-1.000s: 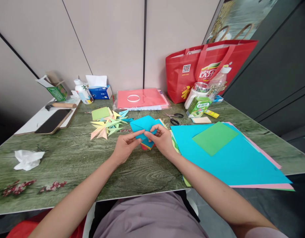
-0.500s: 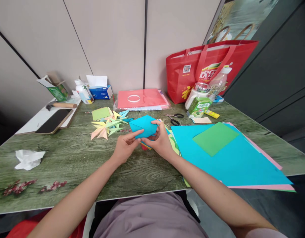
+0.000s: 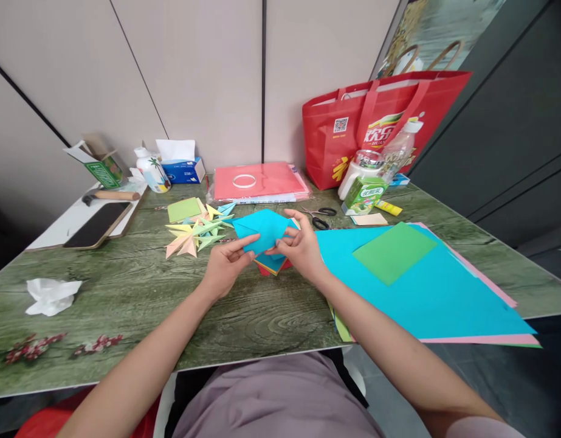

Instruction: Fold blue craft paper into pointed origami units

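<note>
A blue sheet of folded paper (image 3: 265, 226) is held up between my two hands above the table. My left hand (image 3: 228, 263) pinches its lower left edge, thumb below and index finger across the front. At the lower right edge, my right hand (image 3: 299, 246) grips the paper between thumb and fingers, with the index finger raised off it. Beneath the blue paper lies a small stack of coloured squares (image 3: 275, 265), partly hidden. Several folded paper pieces (image 3: 193, 234) in pale yellow, green, pink and blue lie left of my hands.
Large blue sheets (image 3: 426, 298) carry a green rectangle (image 3: 395, 252) on the right. Scissors (image 3: 323, 218), a green carton (image 3: 364, 195) and a red bag (image 3: 328, 143) are behind. A phone (image 3: 98, 225), a hammer (image 3: 111, 194) and a crumpled tissue (image 3: 52, 295) lie left.
My right index finger has lifted from the paper's right edge, and the thumb has shifted onto its lower right. The blue paper has moved slightly left, showing more of the stack below.
</note>
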Available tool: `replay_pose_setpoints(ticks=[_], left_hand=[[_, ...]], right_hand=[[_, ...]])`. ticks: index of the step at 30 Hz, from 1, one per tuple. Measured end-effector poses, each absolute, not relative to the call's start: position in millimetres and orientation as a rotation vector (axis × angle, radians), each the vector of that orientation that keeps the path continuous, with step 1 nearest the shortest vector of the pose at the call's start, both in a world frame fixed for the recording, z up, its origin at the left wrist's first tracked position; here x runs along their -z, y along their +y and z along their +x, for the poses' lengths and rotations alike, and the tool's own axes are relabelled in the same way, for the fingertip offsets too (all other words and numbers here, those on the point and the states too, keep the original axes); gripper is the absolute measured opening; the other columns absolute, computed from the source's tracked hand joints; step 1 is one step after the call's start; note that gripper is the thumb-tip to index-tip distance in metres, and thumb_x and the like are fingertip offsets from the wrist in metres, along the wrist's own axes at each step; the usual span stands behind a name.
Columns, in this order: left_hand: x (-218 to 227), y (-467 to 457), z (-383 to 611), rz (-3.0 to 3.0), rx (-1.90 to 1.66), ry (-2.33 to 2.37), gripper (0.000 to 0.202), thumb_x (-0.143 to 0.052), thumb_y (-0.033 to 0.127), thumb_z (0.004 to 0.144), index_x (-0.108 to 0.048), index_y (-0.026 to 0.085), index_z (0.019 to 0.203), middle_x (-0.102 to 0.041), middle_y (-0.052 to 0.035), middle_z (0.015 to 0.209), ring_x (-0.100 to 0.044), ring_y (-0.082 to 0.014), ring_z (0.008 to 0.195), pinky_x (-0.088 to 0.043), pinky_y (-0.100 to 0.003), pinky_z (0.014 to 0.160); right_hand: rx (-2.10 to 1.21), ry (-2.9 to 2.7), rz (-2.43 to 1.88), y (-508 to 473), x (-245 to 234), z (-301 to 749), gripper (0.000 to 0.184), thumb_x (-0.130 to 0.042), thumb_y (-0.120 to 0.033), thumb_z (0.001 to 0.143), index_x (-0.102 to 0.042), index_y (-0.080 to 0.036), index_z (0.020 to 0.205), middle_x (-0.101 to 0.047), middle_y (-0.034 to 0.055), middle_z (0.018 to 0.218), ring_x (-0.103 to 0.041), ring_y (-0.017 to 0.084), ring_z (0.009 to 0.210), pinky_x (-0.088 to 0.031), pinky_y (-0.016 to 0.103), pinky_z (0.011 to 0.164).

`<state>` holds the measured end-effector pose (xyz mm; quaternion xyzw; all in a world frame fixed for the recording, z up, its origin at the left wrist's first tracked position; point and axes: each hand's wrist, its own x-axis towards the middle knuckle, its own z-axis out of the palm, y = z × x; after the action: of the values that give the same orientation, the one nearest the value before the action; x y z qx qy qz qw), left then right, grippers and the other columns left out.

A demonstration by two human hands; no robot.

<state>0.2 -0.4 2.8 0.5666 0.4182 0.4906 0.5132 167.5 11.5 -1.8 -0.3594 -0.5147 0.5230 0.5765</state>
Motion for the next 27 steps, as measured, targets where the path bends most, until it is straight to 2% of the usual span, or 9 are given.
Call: replay_pose_setpoints(ticks=[3, 5, 8, 10, 13, 15, 19, 23, 27], left_hand=[[-5.3, 2.4, -3.9, 1.344, -1.143, 0.999, 0.037, -0.069, 0.022, 0.066, -0.068, 0.018, 0.103, -0.070, -0.0030, 0.081, -0.061, -0.0155, 0.072, -0.048, -0.027, 0.069], [-7.6, 4.5, -7.3, 1.338, -1.085, 0.984, 0.036, -0.069, 0.022, 0.065, -0.068, 0.017, 0.101, -0.070, -0.0041, 0.084, -0.062, -0.0168, 0.076, -0.049, -0.029, 0.074], [-12.4, 6.1, -11.0, 1.387, -0.982, 0.989, 0.029, -0.069, 0.020, 0.064, -0.070, 0.016, 0.092, -0.070, -0.0054, 0.088, -0.063, -0.0186, 0.081, -0.049, -0.031, 0.076], [-15.2, 6.0, -12.0, 1.394, -0.936, 0.960, 0.024, -0.069, 0.020, 0.063, -0.071, 0.016, 0.087, -0.069, -0.0058, 0.090, -0.062, -0.0197, 0.085, -0.049, -0.032, 0.079], [-16.6, 5.9, -12.7, 1.379, -0.905, 0.906, 0.021, -0.070, 0.020, 0.062, -0.070, 0.016, 0.083, -0.068, -0.0063, 0.091, -0.062, -0.0207, 0.086, -0.049, -0.034, 0.081], [-15.8, 6.7, -13.4, 1.364, -0.925, 0.901, 0.022, -0.071, 0.021, 0.062, -0.069, 0.016, 0.083, -0.068, -0.0060, 0.088, -0.062, -0.0196, 0.083, -0.049, -0.033, 0.079], [-14.2, 9.3, -14.1, 1.311, -1.079, 0.915, 0.023, -0.071, 0.022, 0.062, -0.068, 0.017, 0.084, -0.067, -0.0055, 0.088, -0.061, -0.0170, 0.080, -0.049, -0.029, 0.074], [-13.5, 9.2, -10.4, 1.147, -1.258, 0.883, 0.023, -0.072, 0.025, 0.063, -0.069, 0.018, 0.085, -0.065, -0.0041, 0.092, -0.059, -0.0166, 0.086, -0.048, -0.031, 0.080], [-11.0, 6.3, -4.9, 1.109, -1.229, 0.848, 0.032, -0.070, 0.027, 0.067, -0.067, 0.019, 0.098, -0.065, -0.0044, 0.096, -0.059, -0.0163, 0.089, -0.048, -0.031, 0.081]], right_hand=[[-1.226, -1.219, -0.834, 12.7, 0.1, 168.8, 0.049, -0.053, -0.017, 0.069, -0.033, -0.028, 0.112, -0.052, -0.0054, 0.072, -0.055, 0.009, 0.051, -0.053, 0.029, 0.057], [-1.170, -1.235, -0.864, 14.0, 0.3, 170.6, 0.042, -0.050, -0.017, 0.071, -0.038, -0.027, 0.109, -0.054, -0.0048, 0.071, -0.052, 0.009, 0.051, -0.049, 0.026, 0.054], [-1.034, -1.266, -0.958, 16.6, 2.0, 174.7, 0.021, -0.049, -0.023, 0.074, -0.051, -0.023, 0.095, -0.057, -0.0019, 0.074, -0.050, 0.010, 0.056, -0.044, 0.023, 0.051], [-0.956, -1.316, -0.982, 18.5, 3.9, 177.3, 0.014, -0.052, -0.027, 0.074, -0.057, -0.020, 0.085, -0.061, 0.0008, 0.082, -0.054, 0.012, 0.067, -0.044, 0.024, 0.056], [-0.906, -1.393, -0.967, 20.7, 7.4, 179.4, 0.014, -0.059, -0.025, 0.070, -0.062, -0.019, 0.082, -0.063, 0.0024, 0.088, -0.057, 0.015, 0.081, -0.044, 0.027, 0.068], [-0.920, -1.399, -0.966, 21.4, 9.7, 179.5, 0.015, -0.059, -0.022, 0.069, -0.063, -0.019, 0.083, -0.064, 0.0024, 0.089, -0.057, 0.015, 0.084, -0.044, 0.028, 0.071], [-1.016, -1.354, -1.004, 19.8, 11.9, 176.8, 0.016, -0.059, -0.022, 0.068, -0.064, -0.019, 0.082, -0.064, 0.0010, 0.086, -0.056, 0.013, 0.075, -0.043, 0.026, 0.064], [-1.115, -1.250, -1.072, 15.4, 11.2, 171.1, 0.023, -0.061, -0.033, 0.069, -0.066, -0.019, 0.087, -0.063, 0.0003, 0.076, -0.050, 0.011, 0.059, -0.039, 0.024, 0.053], [-1.170, -1.156, -1.055, 12.3, 10.3, 166.1, 0.030, -0.058, -0.035, 0.070, -0.066, -0.020, 0.094, -0.062, 0.0002, 0.075, -0.051, 0.011, 0.061, -0.045, 0.025, 0.055]])
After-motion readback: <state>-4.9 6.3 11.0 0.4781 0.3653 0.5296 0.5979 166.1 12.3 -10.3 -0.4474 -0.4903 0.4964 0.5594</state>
